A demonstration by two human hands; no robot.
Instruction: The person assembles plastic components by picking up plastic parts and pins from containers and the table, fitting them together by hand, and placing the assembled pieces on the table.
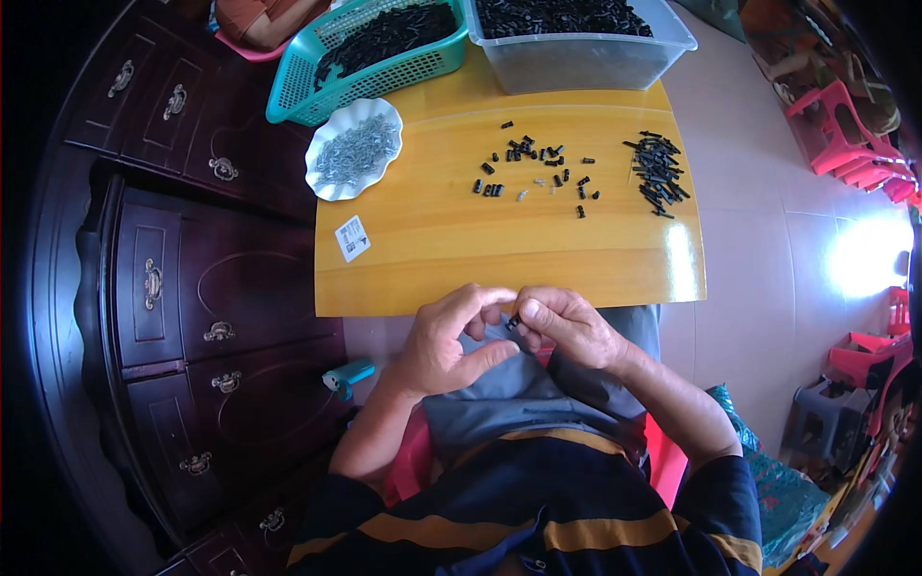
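Just off the table's near edge, my right hand pinches a small black plastic part between thumb and fingers. Close beside it, my left hand is open, its thumb stretched out and its fingers curving toward the part. Several small black plastic pieces lie scattered over the middle of the yellow wooden table. A few small clear bits lie among them. At the table's right, longer thin black pieces form a pile.
A white scalloped dish of small clear pieces stands at the table's left, near a white printed card. Behind are a green basket and a translucent tub, both full of black parts. Dark drawers line the left; pink stools stand right.
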